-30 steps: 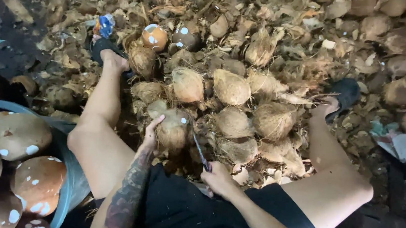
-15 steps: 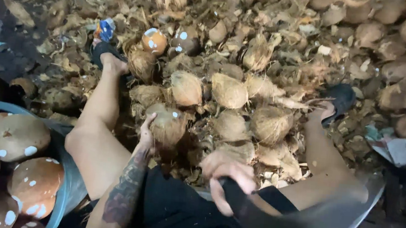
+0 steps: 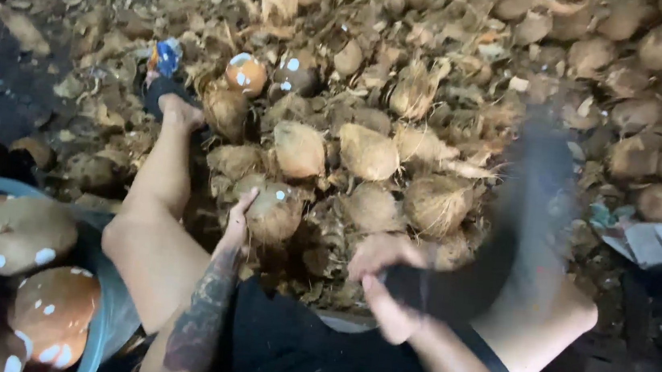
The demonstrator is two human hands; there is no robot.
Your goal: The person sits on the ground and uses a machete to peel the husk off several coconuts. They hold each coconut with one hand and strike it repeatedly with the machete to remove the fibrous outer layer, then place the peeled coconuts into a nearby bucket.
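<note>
We see the left hand (image 3: pixel 237 221) pressed against a husked coconut (image 3: pixel 273 213), its fingers (image 3: pixel 247 200) curled along the nut's near side, steadying it on top of the heap of husks (image 3: pixel 326 234) between the person's bare legs. The right hand (image 3: pixel 386 284) is closed tight around the handle of a big dark blade (image 3: pixel 522 220), which shows only as a blur sweeping up to the right, just beside the right knee. More husked coconuts (image 3: pixel 367 151) lie just beyond the held one. At the left, a blue basin (image 3: pixel 105 310) holds peeled brown coconuts (image 3: pixel 15 228) with white spots.
</note>
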